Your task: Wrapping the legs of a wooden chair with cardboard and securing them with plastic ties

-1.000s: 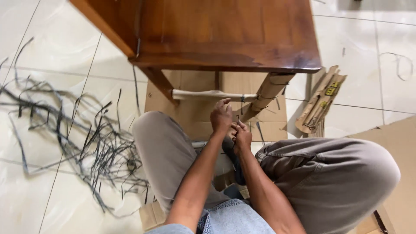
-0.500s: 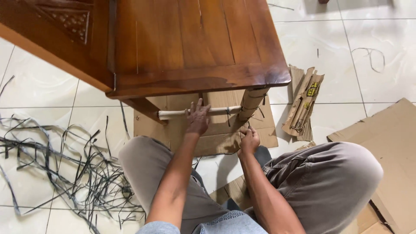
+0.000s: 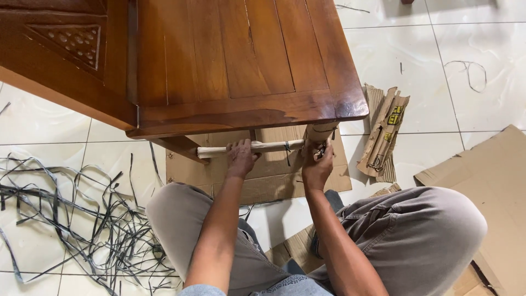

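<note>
Head view: right hand [image 3: 318, 166] now at wrapped leg [image 3: 320, 131]

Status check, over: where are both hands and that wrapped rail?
Left hand grips the paper-wrapped rail under the wooden chair. Right hand at the wrapped leg, small tool pinched. Black strapping heaped aside.

Wrapped rail [image 3: 263, 147]: pale paper-covered crossbar, lying level just below the frame's centre under the brown wooden seat edge, bound by a dark strap right of its middle; its left part is gripped.
Wrapped leg [image 3: 319, 133]: paper-covered post, slightly tilted, meeting the rail's right end; its lower part is hidden.
</note>
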